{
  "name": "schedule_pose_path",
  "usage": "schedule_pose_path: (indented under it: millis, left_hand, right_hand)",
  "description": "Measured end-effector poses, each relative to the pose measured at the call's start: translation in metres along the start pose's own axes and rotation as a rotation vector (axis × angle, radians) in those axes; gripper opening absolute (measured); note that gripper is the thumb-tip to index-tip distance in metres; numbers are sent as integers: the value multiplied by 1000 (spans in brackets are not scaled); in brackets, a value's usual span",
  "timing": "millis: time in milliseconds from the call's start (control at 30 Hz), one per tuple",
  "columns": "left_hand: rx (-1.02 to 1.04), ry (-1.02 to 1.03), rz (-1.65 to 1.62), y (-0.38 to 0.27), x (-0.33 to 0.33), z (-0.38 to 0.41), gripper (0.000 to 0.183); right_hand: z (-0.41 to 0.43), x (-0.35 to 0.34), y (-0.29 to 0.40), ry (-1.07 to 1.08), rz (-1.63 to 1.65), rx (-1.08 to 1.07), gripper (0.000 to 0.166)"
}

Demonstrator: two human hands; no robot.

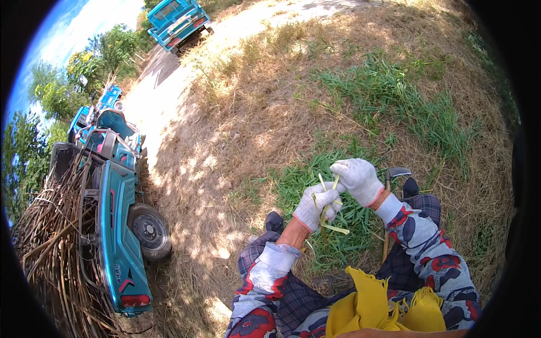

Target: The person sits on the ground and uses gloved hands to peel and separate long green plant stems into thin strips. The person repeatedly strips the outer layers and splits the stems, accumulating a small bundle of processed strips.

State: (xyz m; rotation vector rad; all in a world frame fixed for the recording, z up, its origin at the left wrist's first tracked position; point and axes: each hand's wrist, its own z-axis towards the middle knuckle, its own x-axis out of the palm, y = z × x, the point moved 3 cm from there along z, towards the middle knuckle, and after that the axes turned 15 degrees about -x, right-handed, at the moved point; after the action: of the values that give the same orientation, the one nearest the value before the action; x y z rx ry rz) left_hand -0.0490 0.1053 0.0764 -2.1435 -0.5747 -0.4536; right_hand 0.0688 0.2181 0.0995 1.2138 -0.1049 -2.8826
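Observation:
Both of my hands wear pale knitted work gloves and meet in front of my knees. My left hand [316,205] is closed around several flat yellow-green plant strips [337,229], whose loose ends stick out above and below the fingers. Touching it, my right hand [358,179] pinches the upper part of a strip between thumb and fingers. Cut green leafy stalks [348,249] lie on the ground under the hands. Beside my right wrist a sickle [398,172] with a wooden handle rests between the green pile and my right leg.
On the left stands a teal cargo tricycle [127,236], its bed loaded with long dry sticks [55,236]. Another blue vehicle [179,21] is parked on the track farther off. More cut green stalks [393,93] lie ahead on dry grass. A yellow fringed scarf [359,295] hangs at my chest.

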Motion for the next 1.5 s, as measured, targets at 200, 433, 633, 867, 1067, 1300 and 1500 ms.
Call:
schedule_pose_path:
  millis: [200,433,633,867,1067,1300,1500]
  left_hand:
    - [5,11,-10,2,-1,-1,24]
    - [-7,-11,64,-2,2,-2,27]
    - [-9,6,133,-5,4,-4,24]
    - [13,-38,100,-4,2,-6,18]
    - [190,-84,112,-19,11,-11,18]
    - [211,-137,186,-17,10,-12,18]
    - [191,-242,411,-26,13,-21,18]
  right_hand:
    - [-4,3,2,-17,45,10,25]
    - [-1,-2,-2,-24,-65,-9,20]
    - [0,-3,-4,-36,-82,6,16]
    - [-11,14,-3,29,-4,67,13]
    - [-12,26,12,152,217,153,12]
    - [-21,35,10,130,328,143,11]
    - [-13,33,14,163,492,146,11]
